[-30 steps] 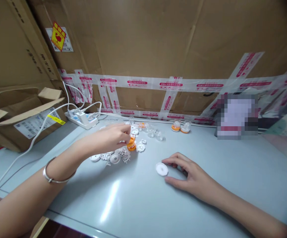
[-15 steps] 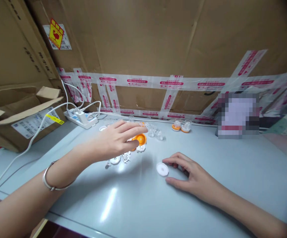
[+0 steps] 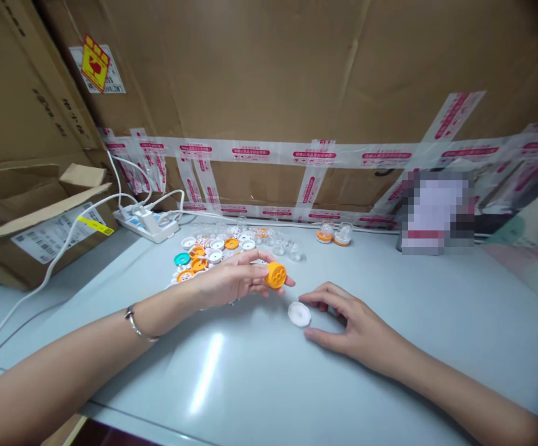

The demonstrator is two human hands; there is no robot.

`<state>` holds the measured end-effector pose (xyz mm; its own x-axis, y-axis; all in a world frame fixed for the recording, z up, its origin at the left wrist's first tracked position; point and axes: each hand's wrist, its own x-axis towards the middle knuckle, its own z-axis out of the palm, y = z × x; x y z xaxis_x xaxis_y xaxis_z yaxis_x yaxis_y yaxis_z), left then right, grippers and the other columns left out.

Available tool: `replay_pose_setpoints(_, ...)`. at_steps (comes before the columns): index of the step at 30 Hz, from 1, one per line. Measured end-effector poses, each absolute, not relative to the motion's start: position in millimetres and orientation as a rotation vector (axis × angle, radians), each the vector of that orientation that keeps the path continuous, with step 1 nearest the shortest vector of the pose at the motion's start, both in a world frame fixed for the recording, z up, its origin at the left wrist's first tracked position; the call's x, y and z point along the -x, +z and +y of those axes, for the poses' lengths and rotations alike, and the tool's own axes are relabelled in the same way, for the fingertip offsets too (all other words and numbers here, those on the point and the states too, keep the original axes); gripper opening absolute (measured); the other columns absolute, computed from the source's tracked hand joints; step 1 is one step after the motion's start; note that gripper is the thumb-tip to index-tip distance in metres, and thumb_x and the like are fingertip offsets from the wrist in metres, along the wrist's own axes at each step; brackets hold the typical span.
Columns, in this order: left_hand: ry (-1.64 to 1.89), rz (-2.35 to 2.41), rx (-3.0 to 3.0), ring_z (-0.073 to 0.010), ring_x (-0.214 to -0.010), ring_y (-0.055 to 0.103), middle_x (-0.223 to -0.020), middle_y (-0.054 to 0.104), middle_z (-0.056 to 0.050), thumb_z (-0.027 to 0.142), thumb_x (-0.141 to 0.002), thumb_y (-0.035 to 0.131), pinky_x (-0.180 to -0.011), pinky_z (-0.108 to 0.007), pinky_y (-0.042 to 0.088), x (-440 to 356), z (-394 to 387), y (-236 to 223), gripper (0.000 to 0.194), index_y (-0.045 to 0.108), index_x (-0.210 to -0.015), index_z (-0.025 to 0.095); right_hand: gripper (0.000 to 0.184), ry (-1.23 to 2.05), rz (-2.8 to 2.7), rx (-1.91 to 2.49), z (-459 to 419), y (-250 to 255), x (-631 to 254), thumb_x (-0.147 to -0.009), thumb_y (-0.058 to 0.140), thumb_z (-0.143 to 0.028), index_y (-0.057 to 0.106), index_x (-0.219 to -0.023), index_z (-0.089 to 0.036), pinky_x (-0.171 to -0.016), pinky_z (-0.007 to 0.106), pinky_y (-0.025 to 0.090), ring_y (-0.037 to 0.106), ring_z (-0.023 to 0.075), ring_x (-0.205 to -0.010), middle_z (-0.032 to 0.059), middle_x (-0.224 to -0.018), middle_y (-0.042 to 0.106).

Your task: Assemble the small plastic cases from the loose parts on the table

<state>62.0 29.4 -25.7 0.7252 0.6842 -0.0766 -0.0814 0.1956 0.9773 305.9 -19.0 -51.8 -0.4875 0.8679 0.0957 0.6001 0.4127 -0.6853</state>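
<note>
Between the thumb and fingers of my left hand (image 3: 245, 279) is an orange round plastic part (image 3: 277, 275), raised above the table with its holed face turned to the right. My right hand (image 3: 350, 322) rests low over the table, its thumb and index fingertip at opposite edges of a white plastic disc (image 3: 299, 314). Behind my left hand lies a spread of loose parts: a teal ring (image 3: 182, 259), several orange rings (image 3: 231, 244) and white rings (image 3: 215, 245). My left hand and forearm hide part of this spread.
Two clear-domed pieces with orange bases (image 3: 334, 234) stand at the back, beside several clear domes (image 3: 291, 249). A power strip (image 3: 150, 224) with white cables and an open cardboard box (image 3: 55, 229) are on the left. A large taped carton (image 3: 259, 80) walls off the back.
My left hand has picked the orange part out of the spread and brought it right and nearer, turning it on its side. My right hand and the white disc stay together in place.
</note>
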Motion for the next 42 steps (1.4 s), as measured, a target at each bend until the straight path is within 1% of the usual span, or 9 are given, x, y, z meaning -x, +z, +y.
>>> replay_pose_setpoints(3,0.593,0.606,-1.392,-0.0168,-0.098,0.059,-0.109,0.063,-0.012,0.022,-0.086,0.051,-0.084,-0.031,0.044,-65,28,-29,0.023,0.049,-0.109,0.018,0.033,0.817,-2.219,1.257,-20,-52,-305,-0.074,0.065,-0.033,0.061,-0.106,-0.026,-0.08,0.031,0.046,0.056,0.0187,-0.089,0.0036,-0.097,0.058)
replay_pose_setpoints(7,0.561,0.672,-1.543,-0.0159,-0.098,0.057,-0.109,0.061,-0.007,0.025,-0.084,0.057,-0.089,-0.032,0.042,-72,23,-30,0.025,0.054,-0.107,0.018,0.032,0.816,-2.212,1.256,-21,-51,-302,-0.074,0.064,-0.032,0.061,-0.106,-0.027,-0.08,0.031,0.045,0.056,0.0188,-0.088,0.0032,-0.097,0.058)
replay_pose_setpoints(10,0.538,0.691,-1.648,-0.0151,-0.094,0.057,-0.107,0.06,-0.007,0.029,-0.084,0.055,-0.084,-0.03,0.044,-76,21,-32,0.028,0.053,-0.11,0.017,0.03,0.81,-2.206,1.247,-22,-52,-301,-0.074,0.064,-0.03,0.062,-0.104,-0.026,-0.08,0.031,0.045,0.056,0.0185,-0.088,0.003,-0.096,0.058)
replay_pose_setpoints(13,0.552,0.827,-1.964,-0.0146,-0.087,0.056,-0.106,0.058,-0.007,0.029,-0.085,0.052,-0.079,-0.029,0.045,-75,19,-33,0.027,0.054,-0.109,0.018,0.027,0.794,-2.195,1.236,-22,-53,-300,-0.075,0.062,-0.028,0.063,-0.102,-0.026,-0.079,0.031,0.046,0.057,0.0183,-0.087,0.0031,-0.095,0.059)
replay_pose_setpoints(18,0.509,0.958,-2.451,-0.0155,-0.081,0.052,-0.094,0.056,-0.006,0.027,-0.085,0.05,-0.075,-0.029,0.044,-73,14,-35,0.022,0.055,-0.105,0.019,0.022,0.804,-2.185,1.233,-22,-55,-299,-0.078,0.06,-0.029,0.064,-0.099,-0.025,-0.079,0.029,0.045,0.057,0.0176,-0.087,0.0031,-0.095,0.058)
replay_pose_setpoints(26,0.606,1.04,-2.614,-0.0181,-0.087,0.052,-0.091,0.058,-0.007,0.024,-0.087,0.048,-0.077,-0.03,0.042,-73,24,-43,0.014,0.055,-0.096,0.017,0.021,0.79,-2.191,1.233,-22,-53,-299,-0.078,0.06,-0.029,0.064,-0.098,-0.025,-0.079,0.029,0.046,0.058,0.0178,-0.087,0.0032,-0.094,0.059)
replay_pose_setpoints(34,0.633,1.143,-2.649,-0.0193,-0.084,0.054,-0.09,0.06,-0.008,0.025,-0.086,0.049,-0.078,-0.033,0.043,-66,39,-50,0.016,0.056,-0.098,0.016,0.021,0.784,-2.198,1.246,-22,-53,-299,-0.078,0.06,-0.03,0.065,-0.098,-0.026,-0.078,0.03,0.046,0.057,0.0179,-0.086,0.0035,-0.094,0.059)
replay_pose_setpoints(39,0.744,1.124,-2.635,-0.0195,-0.099,0.052,-0.107,0.058,-0.008,0.029,-0.085,0.053,-0.085,-0.033,0.042,-51,41,-23,0.024,0.054,-0.107,0.018,0.021,0.782,-2.2,1.247,-22,-52,-299,-0.078,0.06,-0.03,0.064,-0.098,-0.026,-0.078,0.029,0.046,0.058,0.0175,-0.086,0.0028,-0.094,0.059)
replay_pose_setpoints(42,0.762,1.236,-2.624,-0.0143,-0.081,0.056,-0.089,0.063,-0.004,0.026,-0.088,0.045,-0.074,-0.026,0.043,-33,43,7,0.018,0.06,-0.09,0.017,0.021,0.788,-2.211,1.253,-21,-51,-299,-0.078,0.059,-0.029,0.064,-0.098,-0.025,-0.078,0.03,0.046,0.058,0.0178,-0.087,0.0033,-0.095,0.059)
